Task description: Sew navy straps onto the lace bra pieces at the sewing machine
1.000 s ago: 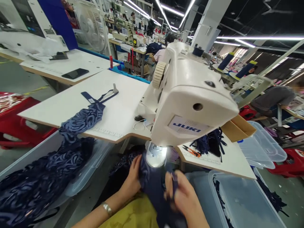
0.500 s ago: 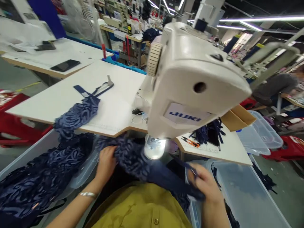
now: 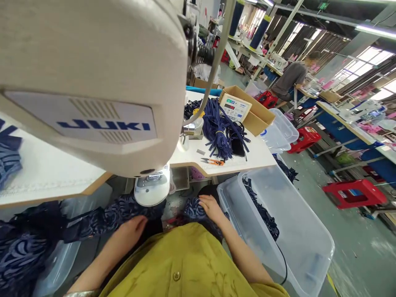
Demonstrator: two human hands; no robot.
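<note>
My left hand point(image 3: 130, 229) rests low in front of my yellow shirt, its fingers curled down onto a strip of navy patterned fabric point(image 3: 108, 214) that runs off to the left. On the right, my right hand point(image 3: 211, 206) lies flat with fingers stretched out on another bunch of the same navy fabric point(image 3: 193, 209) in my lap. The cream JUKI sewing machine head point(image 3: 93, 82) fills the upper left, just above both hands, and its round lamp point(image 3: 152, 187) hangs between them.
A clear plastic bin point(image 3: 309, 247) with dark strips stands at my right. Left, another bin point(image 3: 58, 264) holds piled navy fabric. On the white table point(image 3: 256, 154) lie navy straps point(image 3: 221, 132), orange snips point(image 3: 213, 161), a control box point(image 3: 235, 107) and a cardboard box point(image 3: 261, 119). A red stool point(image 3: 352, 192) and a seated person point(image 3: 291, 76) are beyond.
My head has swung right and closer under the machine. Both hands have dropped lower onto my lap. The right hand has let go of the dark strip and lies flat.
</note>
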